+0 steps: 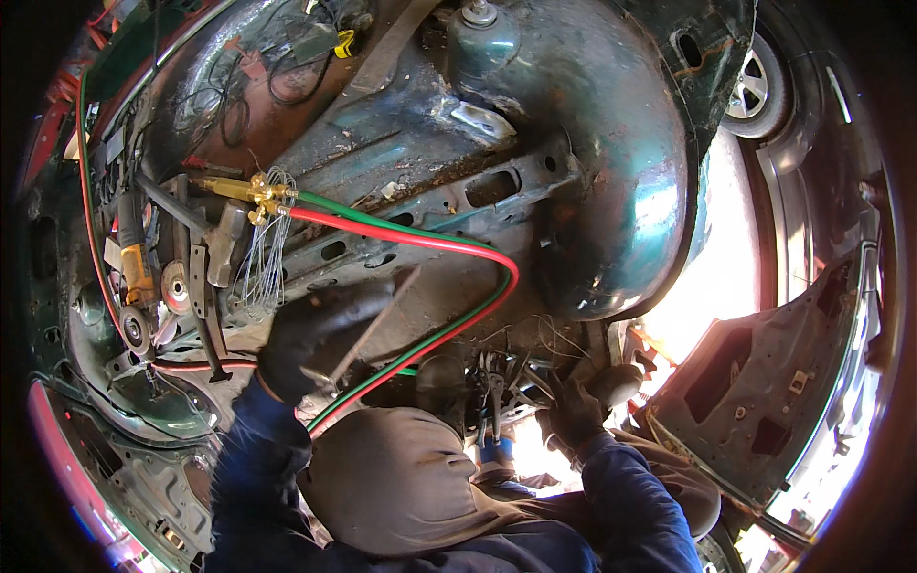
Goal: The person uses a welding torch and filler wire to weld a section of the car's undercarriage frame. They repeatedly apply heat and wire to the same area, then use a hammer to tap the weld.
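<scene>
My left hand (310, 334), in a dark glove, is over the metal rail at left of centre. A thin metal bar (377, 320) with a short crosspiece at its lower end slants beside that hand; shadow hides whether the fingers grip it. My right hand (571, 413), also gloved, reaches among hand tools lower right of centre, its fingers stretched toward them. Several pliers (492, 382) lie just left of it. A brass gas torch (253, 191) rests on the car body, joined to a red hose (430, 241) and a green hose (368, 212) that loop between my hands.
A bundle of thin wire (267, 258) hangs by the torch. At left lie a hammer (226, 244) and a yellow-and-black angle grinder (137, 272). The rounded dark green wheel housing (611, 181) rises at upper right. A detached panel (755, 392) leans at right, near another car's wheel (755, 91).
</scene>
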A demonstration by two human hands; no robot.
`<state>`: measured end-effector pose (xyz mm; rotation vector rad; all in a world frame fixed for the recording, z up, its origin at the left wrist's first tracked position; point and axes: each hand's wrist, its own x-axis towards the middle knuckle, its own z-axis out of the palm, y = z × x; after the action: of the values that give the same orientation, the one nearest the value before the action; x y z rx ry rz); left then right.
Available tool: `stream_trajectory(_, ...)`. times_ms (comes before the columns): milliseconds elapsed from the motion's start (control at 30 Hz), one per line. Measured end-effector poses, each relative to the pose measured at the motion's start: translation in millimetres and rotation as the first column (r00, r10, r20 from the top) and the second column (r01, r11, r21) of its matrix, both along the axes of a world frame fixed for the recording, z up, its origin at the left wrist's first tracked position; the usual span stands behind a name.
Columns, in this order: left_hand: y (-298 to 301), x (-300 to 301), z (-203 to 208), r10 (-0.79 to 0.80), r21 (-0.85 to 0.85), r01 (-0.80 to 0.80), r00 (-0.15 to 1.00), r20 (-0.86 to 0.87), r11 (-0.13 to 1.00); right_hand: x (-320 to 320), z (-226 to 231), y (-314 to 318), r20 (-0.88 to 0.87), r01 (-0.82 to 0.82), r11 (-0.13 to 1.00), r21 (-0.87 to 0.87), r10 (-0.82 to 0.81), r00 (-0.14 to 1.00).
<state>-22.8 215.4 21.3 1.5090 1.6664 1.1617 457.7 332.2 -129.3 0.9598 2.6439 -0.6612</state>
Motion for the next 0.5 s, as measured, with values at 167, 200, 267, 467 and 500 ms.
stream_trajectory(167,-63,39,-80,0.033,-0.176,-0.074,0.973,-0.227,0.982,8,-26,4,0.102,0.053,0.999,0.004,-0.053,0.993)
stream_trajectory(200,-63,42,-86,0.034,-0.231,-0.074,0.984,-0.173,0.970,8,-28,5,0.111,0.039,0.999,0.024,-0.041,0.993)
stream_trajectory(267,-65,48,-103,0.010,-0.419,-0.081,0.985,-0.170,0.904,11,-29,5,0.120,0.043,0.999,0.028,-0.046,0.992)
stream_trajectory(467,-91,64,-178,-0.105,-0.621,-0.117,0.945,-0.310,0.775,6,-18,3,0.126,0.049,0.999,0.009,-0.050,0.991)
stream_trajectory(500,-89,69,-178,0.012,-0.588,-0.178,0.961,-0.276,0.789,10,-18,3,0.131,0.060,0.998,-0.002,-0.059,0.990)
